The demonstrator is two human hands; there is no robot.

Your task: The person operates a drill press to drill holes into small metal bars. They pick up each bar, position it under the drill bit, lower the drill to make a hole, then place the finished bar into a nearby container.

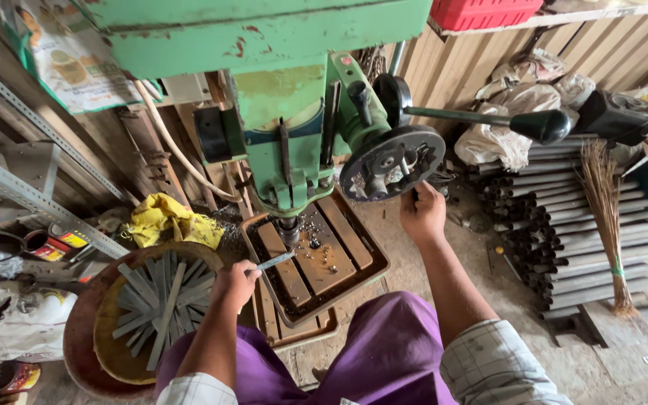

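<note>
A green drill press point(286, 112) stands in front of me, its chuck point(289, 229) just above a rusty work table point(316, 259) with wooden slats. My left hand point(234, 283) is shut on a flat grey metal strip point(275, 261), whose far end lies under the chuck. My right hand point(423, 214) grips a handle of the black feed wheel point(391, 161) on the machine's right side. A shallow round pan point(110, 315) at my left knee holds several more grey metal strips point(163, 300).
A stack of dark metal pipes point(579, 240) lies on the floor at the right with a straw broom point(609, 225) on it. A yellow rag point(166, 219) and metal shelving point(16, 180) sit at the left. White sacks point(519, 112) lean on the wall.
</note>
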